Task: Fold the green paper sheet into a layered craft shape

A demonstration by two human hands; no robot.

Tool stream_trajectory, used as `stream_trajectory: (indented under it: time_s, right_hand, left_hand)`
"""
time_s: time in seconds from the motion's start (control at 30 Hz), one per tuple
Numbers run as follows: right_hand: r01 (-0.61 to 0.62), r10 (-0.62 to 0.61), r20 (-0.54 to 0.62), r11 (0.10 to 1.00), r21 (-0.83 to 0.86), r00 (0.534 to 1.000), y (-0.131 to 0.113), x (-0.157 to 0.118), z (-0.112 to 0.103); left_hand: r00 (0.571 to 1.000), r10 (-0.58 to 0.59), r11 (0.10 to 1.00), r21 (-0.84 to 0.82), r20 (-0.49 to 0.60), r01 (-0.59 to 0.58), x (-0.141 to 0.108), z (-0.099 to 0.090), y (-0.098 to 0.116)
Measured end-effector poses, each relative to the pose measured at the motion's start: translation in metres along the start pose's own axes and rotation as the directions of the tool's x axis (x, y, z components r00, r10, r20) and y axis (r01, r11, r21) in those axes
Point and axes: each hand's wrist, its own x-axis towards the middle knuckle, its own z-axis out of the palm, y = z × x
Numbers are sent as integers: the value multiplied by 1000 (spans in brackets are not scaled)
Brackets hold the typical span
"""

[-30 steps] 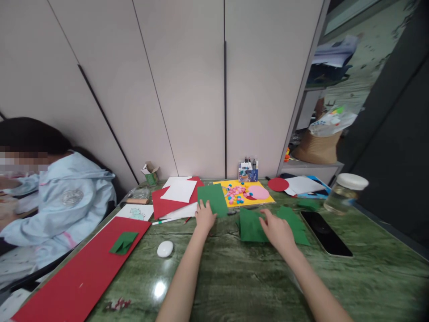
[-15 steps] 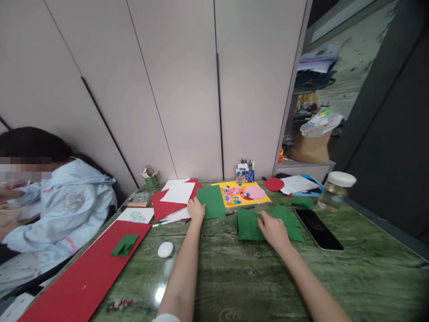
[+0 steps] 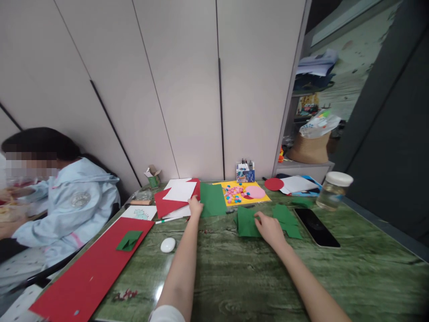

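My left hand (image 3: 195,207) reaches to the left edge of a flat green sheet (image 3: 213,200), its fingers bent over the edge of the red paper (image 3: 167,207) and white sheets (image 3: 180,190); what it may pinch is too small to tell. My right hand (image 3: 270,227) rests its curled fingers on the right side of a folded green paper (image 3: 247,222). Just right of it lie cut green pieces (image 3: 288,222). Beyond both hands is a yellow sheet (image 3: 219,187) bearing pink and blue bits and a pink circle (image 3: 255,192).
A phone (image 3: 317,227) and a lidded jar (image 3: 334,191) stand at the right. A white oval case (image 3: 168,244) and a long red board (image 3: 97,268) with a small green folded piece (image 3: 129,240) are left. A seated person (image 3: 73,197) is at far left.
My left hand has shifted slightly left off the green sheet's edge, toward the red paper. My right hand stays on the folded green paper, its fingers curled more. The view has shifted slightly.
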Motion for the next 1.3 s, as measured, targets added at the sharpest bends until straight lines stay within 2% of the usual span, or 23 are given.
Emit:
stream_trajectory:
  time_s: [0.1,0.23,0.37,0.5,0.53,0.6,0.67,0.7,0.73,0.77,0.93,1.03,1.1,1.2,1.23,1.27,1.3]
  right_hand:
    - [-14,15,-16,997,70,1000,2,0,0]
    - [-5,16,-47,975,222,999,-1,-2,-1]
    - [29,-3,-61,898,439,998,-11,-3,-3]
    - [64,-40,-51,751,658,998,-21,-5,-8]
    - [69,-60,-38,699,712,997,-23,-5,-9]
    - [9,-84,38,494,869,996,-28,-8,-11]
    - [-170,-78,179,110,979,981,-33,-11,-11]
    - [-243,-49,241,-38,969,969,-35,-12,-10]
    - [-262,-12,262,-100,960,965,-37,-13,-8]
    - [-260,31,266,-122,958,964,-38,-12,-6]
    - [-158,278,177,-87,984,944,-37,-3,8]
    - [-103,365,92,9,995,927,-35,0,14]
    - [-75,377,37,87,993,926,-36,-4,13]
    - [17,267,-87,256,967,960,-42,-13,8]
    - [133,96,-192,432,892,977,-45,-17,5]
    - [250,-74,-253,555,793,965,-48,-20,3]
    - [327,-206,-254,638,698,945,-51,-23,2]
  left_hand:
    - [999,17,983,-184,52,-7,4,-6,-6]
    - [997,70,908,-415,32,-50,-4,-19,-17]
    - [994,103,777,-627,30,-62,-23,-37,-26]
    - [978,168,592,-806,128,4,-44,-48,-27]
    - [966,194,548,-836,172,38,-50,-48,-25]
    - [927,250,477,-869,281,135,-61,-44,-21]
    - [874,295,425,-873,385,241,-72,-38,-17]
    - [842,319,405,-866,435,293,-76,-35,-15]
    - [813,339,381,-859,474,342,-80,-32,-13]
    - [790,356,346,-856,499,385,-83,-30,-11]
    - [720,437,121,-828,540,547,-97,-24,-4]
    - [666,476,66,-779,574,624,-111,-14,4]
    - [654,487,35,-761,579,648,-118,-7,10]
    - [644,492,15,-746,585,666,-124,-1,18]
    - [648,489,12,-747,584,665,-124,0,19]
    - [654,482,10,-750,583,661,-124,0,20]
    - [664,473,9,-756,579,654,-125,-1,21]
